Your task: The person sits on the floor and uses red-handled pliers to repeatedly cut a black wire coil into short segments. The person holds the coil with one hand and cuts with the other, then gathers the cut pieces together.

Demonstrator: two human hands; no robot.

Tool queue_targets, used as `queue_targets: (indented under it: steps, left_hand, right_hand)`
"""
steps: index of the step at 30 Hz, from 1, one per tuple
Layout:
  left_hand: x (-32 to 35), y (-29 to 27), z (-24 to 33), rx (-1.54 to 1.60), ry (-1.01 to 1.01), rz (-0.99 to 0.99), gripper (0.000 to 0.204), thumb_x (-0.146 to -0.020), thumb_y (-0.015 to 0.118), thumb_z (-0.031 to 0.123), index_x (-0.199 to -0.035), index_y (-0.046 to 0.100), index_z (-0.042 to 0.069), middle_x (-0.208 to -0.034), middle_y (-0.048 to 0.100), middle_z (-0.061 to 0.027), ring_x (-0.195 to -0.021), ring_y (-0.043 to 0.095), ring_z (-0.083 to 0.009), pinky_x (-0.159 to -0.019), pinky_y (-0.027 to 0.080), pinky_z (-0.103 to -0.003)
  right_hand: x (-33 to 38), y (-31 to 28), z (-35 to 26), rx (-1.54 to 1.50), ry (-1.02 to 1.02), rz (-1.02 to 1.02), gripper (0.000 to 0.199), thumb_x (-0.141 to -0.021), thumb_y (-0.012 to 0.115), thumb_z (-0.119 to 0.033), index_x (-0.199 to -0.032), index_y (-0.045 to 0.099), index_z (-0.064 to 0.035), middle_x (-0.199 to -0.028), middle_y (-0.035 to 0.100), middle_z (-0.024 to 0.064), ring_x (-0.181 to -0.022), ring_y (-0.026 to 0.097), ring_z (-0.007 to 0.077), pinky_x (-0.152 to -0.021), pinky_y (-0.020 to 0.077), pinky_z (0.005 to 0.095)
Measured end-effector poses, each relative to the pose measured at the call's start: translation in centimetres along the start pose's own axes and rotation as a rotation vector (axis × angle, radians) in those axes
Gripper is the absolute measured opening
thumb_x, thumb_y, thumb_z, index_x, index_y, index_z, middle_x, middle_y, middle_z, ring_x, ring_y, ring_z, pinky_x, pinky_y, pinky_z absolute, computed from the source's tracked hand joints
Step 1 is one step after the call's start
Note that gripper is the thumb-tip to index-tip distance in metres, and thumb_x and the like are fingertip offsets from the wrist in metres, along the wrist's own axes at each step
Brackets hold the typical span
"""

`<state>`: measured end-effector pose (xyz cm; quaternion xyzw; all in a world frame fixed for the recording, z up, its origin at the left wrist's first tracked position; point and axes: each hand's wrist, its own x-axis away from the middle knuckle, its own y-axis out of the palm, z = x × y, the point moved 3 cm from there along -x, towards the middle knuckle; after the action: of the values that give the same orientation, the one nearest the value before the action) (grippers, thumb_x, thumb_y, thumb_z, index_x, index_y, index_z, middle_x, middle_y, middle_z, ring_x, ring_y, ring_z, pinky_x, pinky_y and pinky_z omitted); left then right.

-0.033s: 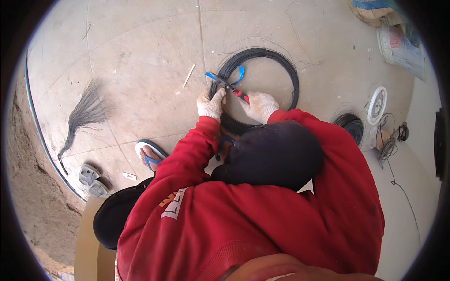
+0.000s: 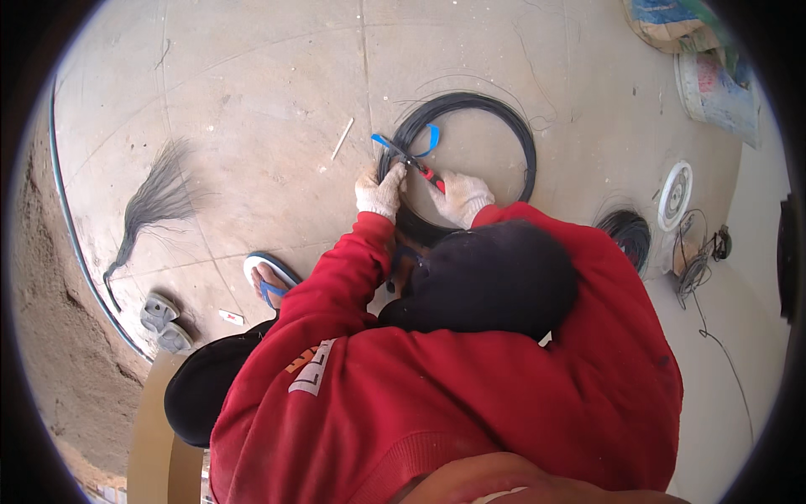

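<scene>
A large coil of black wire (image 2: 522,131) lies on the floor in front of me. My left hand (image 2: 379,191), in a white knit glove, is closed at the coil's left side, its fingertips pinched on the wires. Inside the ring, my right hand (image 2: 463,198), gloved the same way, is wrapped round the red handles of pliers (image 2: 431,178). Their dark jaws reach up-left over the coil's wires, close to my left thumb. A blue strip (image 2: 433,139) is looped about the coil there, one end sticking out past its outer edge. Whether the jaws grip anything is too small to tell.
A bundle of cut wires (image 2: 155,202) lies at the left, near grey sandals (image 2: 159,312) and a hose (image 2: 71,220). On the right are a smaller dark coil (image 2: 625,231), a white disc (image 2: 675,196) and tangled cord (image 2: 693,273). Sacks (image 2: 714,92) lie far right.
The whole view has shifted slightly. My hands, the pliers and the coil keep nearly the same places relative to one another, and both grips are unchanged.
</scene>
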<state>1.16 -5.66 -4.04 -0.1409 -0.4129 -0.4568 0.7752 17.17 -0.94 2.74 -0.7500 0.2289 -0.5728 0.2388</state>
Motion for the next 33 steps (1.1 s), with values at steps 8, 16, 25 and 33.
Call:
queue_targets:
  steps: [8,16,25,33]
  left_hand:
    - [0.8,-0.5,1.7,-0.209,-0.016,-0.105,0.021,-0.093,0.064,0.023,-0.102,0.067,0.005,-0.070,0.061,-0.0021,-0.051,0.051,-0.0085,-0.046,0.040,-0.025]
    - [2.2,-1.9,2.5,-0.605,0.400,0.076,0.025,-0.093,0.062,0.027,-0.104,0.063,0.005,-0.072,0.060,-0.0039,-0.059,0.057,-0.0112,-0.054,0.048,-0.027]
    - [5.1,1.1,3.1,0.068,0.051,0.059,0.029,-0.092,0.067,0.029,-0.100,0.060,0.002,-0.067,0.051,0.0013,-0.047,0.045,-0.0077,-0.040,0.037,-0.026]
    - [3.9,-0.6,1.7,-0.101,0.109,0.220,0.028,-0.088,0.072,0.028,-0.094,0.067,0.001,-0.069,0.058,-0.0013,-0.047,0.046,-0.0094,-0.042,0.037,-0.026]
  right_hand:
    - [-1.3,1.3,1.6,-0.118,-0.217,0.262,0.049,-0.092,0.054,-0.050,-0.083,0.064,-0.0030,-0.072,0.064,0.0223,-0.069,0.064,0.0402,-0.063,0.0495,0.0487]
    - [6.2,-6.4,8.1,-0.322,-0.088,0.368,0.046,-0.090,0.059,-0.047,-0.075,0.065,-0.0040,-0.061,0.058,0.0177,-0.057,0.057,0.0368,-0.054,0.0433,0.0418]
    - [4.5,-7.0,5.6,0.185,-0.097,1.241,0.036,-0.087,0.063,-0.043,-0.082,0.068,-0.0077,-0.081,0.067,0.0157,-0.070,0.063,0.0353,-0.065,0.0500,0.0460]
    - [-3.8,1.4,-5.9,-0.038,-0.047,0.238,0.029,-0.086,0.062,-0.034,-0.090,0.072,-0.0068,-0.091,0.070,0.0194,-0.086,0.069,0.0360,-0.073,0.0551,0.0459]
